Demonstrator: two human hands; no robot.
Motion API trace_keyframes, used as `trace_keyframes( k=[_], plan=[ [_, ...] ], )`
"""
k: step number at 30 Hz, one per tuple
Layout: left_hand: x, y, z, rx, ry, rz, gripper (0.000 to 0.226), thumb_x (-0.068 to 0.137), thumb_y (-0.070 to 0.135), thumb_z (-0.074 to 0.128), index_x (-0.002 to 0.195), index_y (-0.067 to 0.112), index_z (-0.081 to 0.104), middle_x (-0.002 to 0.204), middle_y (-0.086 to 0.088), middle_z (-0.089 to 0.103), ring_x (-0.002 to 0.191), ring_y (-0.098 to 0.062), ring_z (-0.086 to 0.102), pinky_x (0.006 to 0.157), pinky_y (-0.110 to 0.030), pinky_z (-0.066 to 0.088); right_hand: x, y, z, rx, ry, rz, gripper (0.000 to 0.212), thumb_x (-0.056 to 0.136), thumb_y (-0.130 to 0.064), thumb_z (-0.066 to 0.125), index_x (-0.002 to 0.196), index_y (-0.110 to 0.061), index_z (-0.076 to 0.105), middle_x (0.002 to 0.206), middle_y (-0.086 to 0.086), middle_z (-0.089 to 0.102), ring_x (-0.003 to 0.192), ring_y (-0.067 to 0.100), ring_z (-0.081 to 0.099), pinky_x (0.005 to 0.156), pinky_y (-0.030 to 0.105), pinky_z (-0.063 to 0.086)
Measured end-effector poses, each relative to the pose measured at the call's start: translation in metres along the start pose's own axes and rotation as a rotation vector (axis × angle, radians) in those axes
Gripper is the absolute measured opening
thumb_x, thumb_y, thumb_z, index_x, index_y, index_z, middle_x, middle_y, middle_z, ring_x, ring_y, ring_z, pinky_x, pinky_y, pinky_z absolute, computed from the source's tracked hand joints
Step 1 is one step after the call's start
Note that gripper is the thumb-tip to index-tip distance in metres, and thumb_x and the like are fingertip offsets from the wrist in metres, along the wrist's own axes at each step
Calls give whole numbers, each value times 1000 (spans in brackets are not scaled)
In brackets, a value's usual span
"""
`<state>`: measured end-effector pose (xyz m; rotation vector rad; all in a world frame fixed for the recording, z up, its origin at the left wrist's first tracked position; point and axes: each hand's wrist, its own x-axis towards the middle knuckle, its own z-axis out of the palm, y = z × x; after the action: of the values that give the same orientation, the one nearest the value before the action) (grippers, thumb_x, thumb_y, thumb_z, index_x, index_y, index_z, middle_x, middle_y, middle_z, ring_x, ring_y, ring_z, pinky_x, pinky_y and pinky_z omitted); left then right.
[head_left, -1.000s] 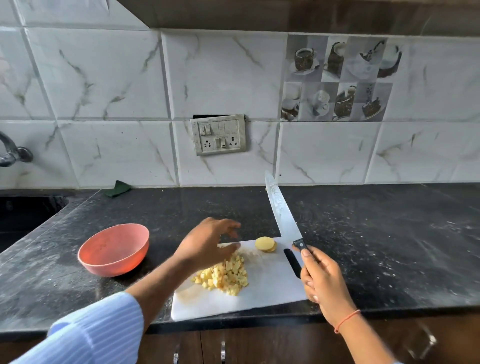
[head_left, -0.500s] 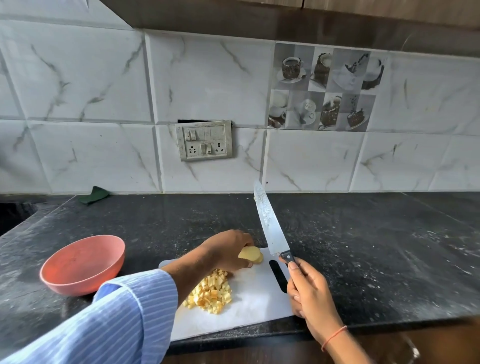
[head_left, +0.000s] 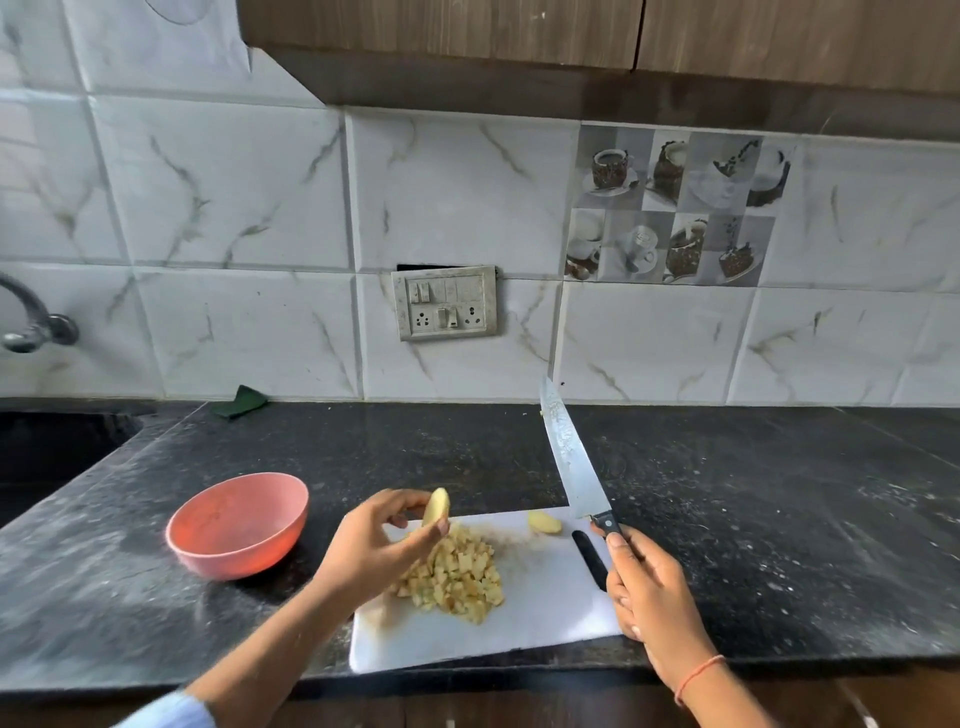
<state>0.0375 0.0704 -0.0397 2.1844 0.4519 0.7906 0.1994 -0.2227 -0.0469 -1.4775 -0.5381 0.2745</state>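
Potato slice (head_left: 435, 506) is pinched between the thumb and fingers of our left hand (head_left: 374, 545), just above the diced pile (head_left: 457, 577) on the cutting board (head_left: 545, 618) at the bench's (head_left: 753, 519) front edge, probably to set it down for cutting. Our right hand (head_left: 644, 587) grips the knife (head_left: 571, 462) by its handle, with the blade tipped up, clear of the other hand. A pink bowl (head_left: 236, 525) waits left of the board, we judge for the dice. We can read no writing.

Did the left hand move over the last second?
Yes. Against the cutting board, the left hand reached toward the knife, then drew back left, now pinching a potato slice raised over the board's far-left corner.
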Motion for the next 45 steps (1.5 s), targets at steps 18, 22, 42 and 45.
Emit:
trace_keyframes(
  k=[18, 22, 42, 45],
  plan=[
    [-38, -26, -11, -323, 259, -209, 37, 95, 66, 57, 109, 33, 64, 98, 18, 73, 88, -11, 73, 78, -42, 62, -84, -48, 109, -751, -217, 57, 43, 108, -51, 42, 150, -48, 49, 86, -16, 70, 75, 1, 63, 62, 19, 44],
    [-37, -29, -10, -308, 312, -185, 42, 100, 73, 49, 106, 34, 60, 100, 7, 67, 92, -11, 70, 81, -47, 61, -101, -54, 133, -868, -254, 54, 50, 108, -51, 38, 157, -56, 31, 100, -11, 71, 93, 9, 65, 75, 22, 50],
    [-45, -31, -3, 380, 220, -291, 49, 91, 83, 37, 98, 37, 51, 111, 16, 50, 119, -16, 42, 102, -46, 39, -109, -51, 148, -1162, -232, -35, 58, 112, -39, 31, 164, -50, 9, 122, -5, 67, 89, 12, 51, 67, 18, 34],
    [-53, -27, -3, 511, 153, -324, 62, 84, 92, 29, 101, 36, 49, 117, 16, 46, 124, -16, 39, 100, -45, 35, -109, -53, 144, -1178, -239, -55, 57, 112, -40, 32, 164, -48, 11, 146, -7, 57, 114, 10, 60, 79, 17, 36]
  ],
)
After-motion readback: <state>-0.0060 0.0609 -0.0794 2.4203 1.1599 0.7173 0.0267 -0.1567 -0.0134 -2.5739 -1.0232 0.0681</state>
